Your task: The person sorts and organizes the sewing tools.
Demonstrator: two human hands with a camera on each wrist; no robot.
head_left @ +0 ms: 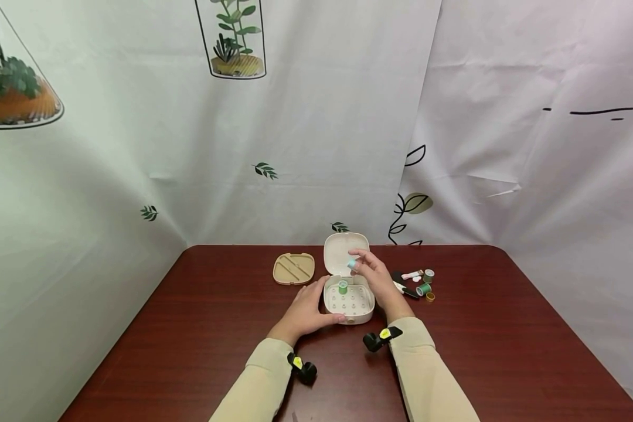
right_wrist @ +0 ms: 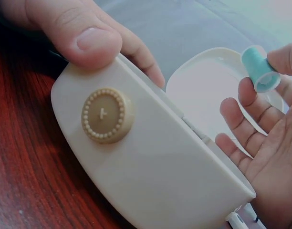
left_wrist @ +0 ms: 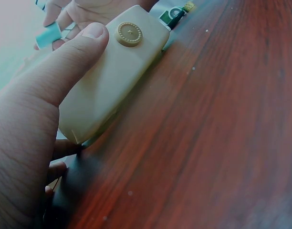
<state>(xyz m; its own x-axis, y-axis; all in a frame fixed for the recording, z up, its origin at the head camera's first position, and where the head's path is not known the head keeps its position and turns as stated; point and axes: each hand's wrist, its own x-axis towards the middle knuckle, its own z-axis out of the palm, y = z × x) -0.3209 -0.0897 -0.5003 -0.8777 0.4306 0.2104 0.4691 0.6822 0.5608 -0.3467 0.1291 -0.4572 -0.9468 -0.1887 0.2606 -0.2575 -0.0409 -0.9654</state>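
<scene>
A white sewing box (head_left: 350, 319) with its lid (head_left: 343, 246) raised sits on the table. Inside is a pegged tray, and a green thread spool (head_left: 343, 287) stands near its back left. My left hand (head_left: 307, 310) grips the box by its left side, the thumb along the front wall near a round beige button (right_wrist: 107, 116). Above the box's right part, my right hand (head_left: 377, 281) pinches a turquoise thread spool (right_wrist: 258, 68) between thumb and fingertips. The other fingers of that hand are spread and loosely bent. The spool is apart from the tray.
A beige divided tray (head_left: 293, 269) lies left of the lid. To the right of the box are green thread spools (head_left: 424, 289), a small yellow ring-like piece (head_left: 429, 297), a black-handled tool (head_left: 410, 292) and other small items. A patterned white cloth (head_left: 316, 129) hangs behind the table.
</scene>
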